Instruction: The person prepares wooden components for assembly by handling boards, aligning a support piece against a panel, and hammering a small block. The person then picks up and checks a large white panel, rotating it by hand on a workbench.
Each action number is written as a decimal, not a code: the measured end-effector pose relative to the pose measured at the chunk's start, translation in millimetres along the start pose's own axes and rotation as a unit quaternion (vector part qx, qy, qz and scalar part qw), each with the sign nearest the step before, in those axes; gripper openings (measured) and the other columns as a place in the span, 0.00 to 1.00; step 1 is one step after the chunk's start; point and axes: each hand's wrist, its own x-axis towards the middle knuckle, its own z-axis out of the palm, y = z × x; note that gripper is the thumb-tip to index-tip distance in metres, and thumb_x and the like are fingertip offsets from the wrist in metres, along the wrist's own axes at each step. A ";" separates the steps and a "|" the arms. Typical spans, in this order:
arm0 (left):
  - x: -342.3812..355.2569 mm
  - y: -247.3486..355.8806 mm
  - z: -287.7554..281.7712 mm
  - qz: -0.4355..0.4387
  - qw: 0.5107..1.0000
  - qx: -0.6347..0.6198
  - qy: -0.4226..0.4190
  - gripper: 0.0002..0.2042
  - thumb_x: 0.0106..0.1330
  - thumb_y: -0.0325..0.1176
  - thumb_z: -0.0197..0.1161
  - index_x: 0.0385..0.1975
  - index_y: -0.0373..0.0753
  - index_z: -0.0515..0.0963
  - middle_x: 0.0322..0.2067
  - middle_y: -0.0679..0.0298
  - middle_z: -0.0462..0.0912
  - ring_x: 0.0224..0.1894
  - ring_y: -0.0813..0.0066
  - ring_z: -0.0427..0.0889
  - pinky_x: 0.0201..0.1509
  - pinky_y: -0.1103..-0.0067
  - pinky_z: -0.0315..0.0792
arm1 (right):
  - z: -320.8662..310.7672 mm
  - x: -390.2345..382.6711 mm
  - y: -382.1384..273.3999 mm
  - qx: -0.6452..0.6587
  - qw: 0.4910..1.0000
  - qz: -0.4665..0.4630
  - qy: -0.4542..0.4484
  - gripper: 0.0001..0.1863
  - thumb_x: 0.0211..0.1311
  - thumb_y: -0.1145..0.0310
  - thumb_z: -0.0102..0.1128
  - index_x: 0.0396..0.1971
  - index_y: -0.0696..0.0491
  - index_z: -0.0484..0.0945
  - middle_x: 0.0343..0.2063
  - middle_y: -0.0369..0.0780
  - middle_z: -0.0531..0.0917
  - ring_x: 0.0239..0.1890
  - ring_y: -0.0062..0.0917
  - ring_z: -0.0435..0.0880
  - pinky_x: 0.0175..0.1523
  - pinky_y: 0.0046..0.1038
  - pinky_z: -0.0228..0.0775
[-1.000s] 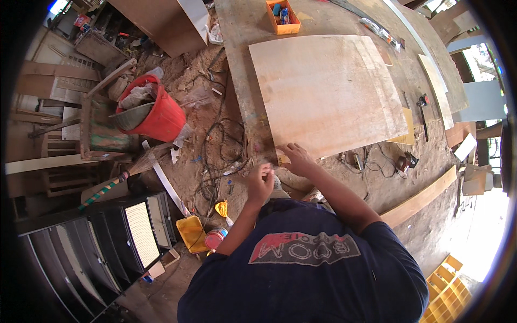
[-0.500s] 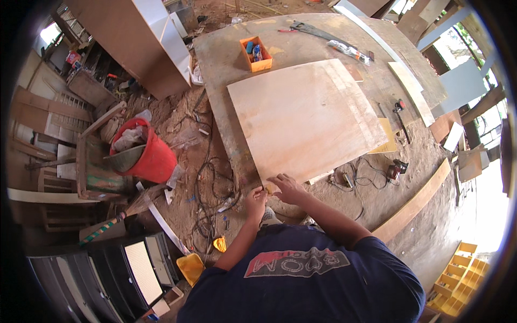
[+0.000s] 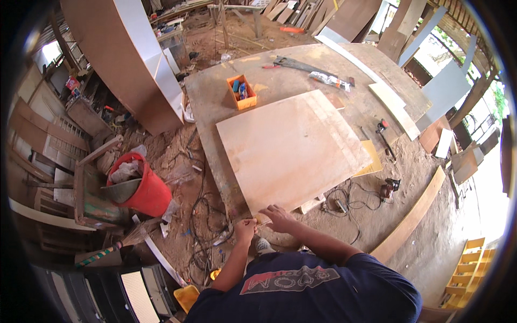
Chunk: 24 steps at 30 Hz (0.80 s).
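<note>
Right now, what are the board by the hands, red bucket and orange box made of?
The board looks like plywood, dull and pale, with brownish streaks. The red bucket seems plastic: smooth, slightly shiny. The orange box may be plastic or painted wood; its even colour fits both.

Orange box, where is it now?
In the head view, the orange box sits left of centre on the work surface, just beyond the pale board, near its far left corner.
</note>
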 end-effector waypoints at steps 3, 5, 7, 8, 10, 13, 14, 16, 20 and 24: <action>-0.6 -9.8 -1.9 0.055 0.994 0.083 0.037 0.10 0.70 0.32 0.69 0.32 0.30 0.83 0.23 0.61 0.84 0.21 0.73 0.81 0.26 0.74 0.76 | -5.7 -5.7 -4.1 -0.019 1.000 0.008 -0.015 0.34 0.58 0.64 0.74 0.66 0.45 0.75 0.59 0.44 0.78 0.68 0.43 0.72 0.73 0.47 0.65; 1.1 -11.7 3.5 0.101 0.981 0.154 0.058 0.11 0.70 0.34 0.69 0.32 0.31 0.83 0.23 0.59 0.85 0.22 0.69 0.83 0.29 0.71 0.78 | -6.3 -10.6 0.4 -0.091 0.996 -0.017 0.018 0.34 0.57 0.65 0.74 0.66 0.45 0.76 0.60 0.43 0.77 0.68 0.41 0.71 0.74 0.48 0.62; -12.8 -6.1 13.9 0.249 0.905 0.319 0.129 0.11 0.68 0.37 0.70 0.33 0.33 0.83 0.26 0.55 0.87 0.29 0.59 0.87 0.38 0.65 0.80 | -6.0 -17.5 8.5 -0.093 0.996 -0.004 0.011 0.36 0.56 0.64 0.75 0.67 0.43 0.75 0.66 0.45 0.73 0.72 0.42 0.67 0.78 0.50 0.56; -13.0 -7.2 15.8 0.252 0.905 0.317 0.129 0.11 0.68 0.37 0.70 0.33 0.33 0.83 0.26 0.55 0.87 0.29 0.59 0.87 0.38 0.65 0.80 | -7.3 -20.7 7.5 -0.131 0.991 -0.004 0.028 0.35 0.57 0.67 0.69 0.68 0.44 0.73 0.70 0.49 0.69 0.75 0.44 0.64 0.79 0.52 0.53; -15.4 -9.7 16.4 0.244 0.891 0.357 0.141 0.09 0.68 0.37 0.69 0.35 0.37 0.83 0.29 0.52 0.87 0.36 0.51 0.88 0.43 0.60 0.79 | -4.7 -24.5 10.6 -0.172 0.984 -0.005 0.049 0.35 0.59 0.70 0.64 0.70 0.44 0.72 0.73 0.52 0.66 0.78 0.46 0.60 0.80 0.53 0.51; -22.0 -4.1 19.3 0.275 0.856 0.414 0.144 0.09 0.69 0.37 0.68 0.36 0.38 0.81 0.32 0.52 0.87 0.36 0.48 0.87 0.43 0.57 0.79 | 7.9 -19.8 28.2 -0.212 0.977 0.006 -0.015 0.46 0.56 0.62 0.75 0.76 0.39 0.64 0.81 0.51 0.53 0.84 0.46 0.48 0.83 0.55 0.44; -22.6 -3.0 18.6 0.279 0.854 0.414 0.145 0.09 0.69 0.37 0.68 0.36 0.38 0.81 0.32 0.52 0.87 0.36 0.48 0.87 0.43 0.57 0.79 | 4.4 -17.4 29.0 -0.195 0.980 0.012 -0.039 0.48 0.56 0.61 0.75 0.77 0.39 0.62 0.81 0.51 0.52 0.84 0.46 0.47 0.83 0.55 0.44; -24.3 -0.9 17.3 0.295 0.847 0.424 0.123 0.09 0.69 0.37 0.67 0.38 0.38 0.80 0.32 0.52 0.87 0.37 0.46 0.87 0.43 0.56 0.78 | -1.2 -15.3 29.6 -0.179 0.982 0.017 -0.059 0.49 0.56 0.61 0.76 0.78 0.39 0.61 0.81 0.51 0.51 0.84 0.46 0.45 0.83 0.55 0.44; -17.0 -6.2 14.5 0.329 0.844 0.404 0.129 0.11 0.70 0.40 0.67 0.38 0.38 0.79 0.31 0.51 0.86 0.37 0.45 0.86 0.43 0.55 0.78 | -5.3 -12.0 27.9 -0.142 0.986 0.011 -0.084 0.50 0.55 0.59 0.77 0.78 0.40 0.61 0.81 0.52 0.52 0.84 0.45 0.47 0.82 0.56 0.45; -17.3 -1.7 22.9 0.251 0.854 0.431 0.148 0.15 0.72 0.44 0.67 0.36 0.38 0.78 0.30 0.49 0.86 0.37 0.41 0.86 0.42 0.53 0.77 | -9.2 -15.3 30.4 -0.135 0.987 0.011 -0.085 0.50 0.54 0.59 0.78 0.77 0.41 0.62 0.81 0.52 0.52 0.84 0.46 0.47 0.82 0.57 0.46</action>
